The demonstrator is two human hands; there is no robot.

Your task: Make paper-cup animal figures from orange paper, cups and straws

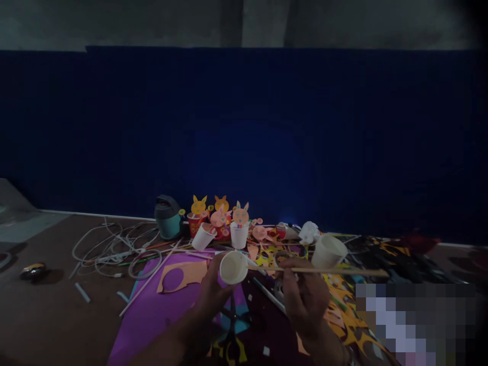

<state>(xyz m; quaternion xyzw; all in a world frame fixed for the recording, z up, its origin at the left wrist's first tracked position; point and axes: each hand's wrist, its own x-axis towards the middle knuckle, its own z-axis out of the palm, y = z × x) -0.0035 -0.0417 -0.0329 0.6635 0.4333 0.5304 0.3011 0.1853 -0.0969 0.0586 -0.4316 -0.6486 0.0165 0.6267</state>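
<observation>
My left hand [209, 290] is closed around the side of a white paper cup [234, 268], whose open mouth faces me. In my right hand [307, 297], the fingers pinch a long, thin wooden stick [346, 271] held nearly level. Its left end reaches the cup's right rim; whether it touches is hard to tell. A round object behind my right fingers is mostly hidden. Below the cup lie dark-handled scissors [232, 325] on purple paper [141, 320]. Just beyond stand paper cups with cut-out animal faces, among them a white cup [239, 236] with a pink rabbit face [240, 216].
A larger pale cup [330, 251] and a crumpled white tissue [309, 232] stand right of centre. Yellow and orange paper scraps [343, 315] cover the right side. White cables [114, 246], a teal device [168, 218] and a shiny mouse [33, 271] lie left. A blue partition [244, 127] rises behind.
</observation>
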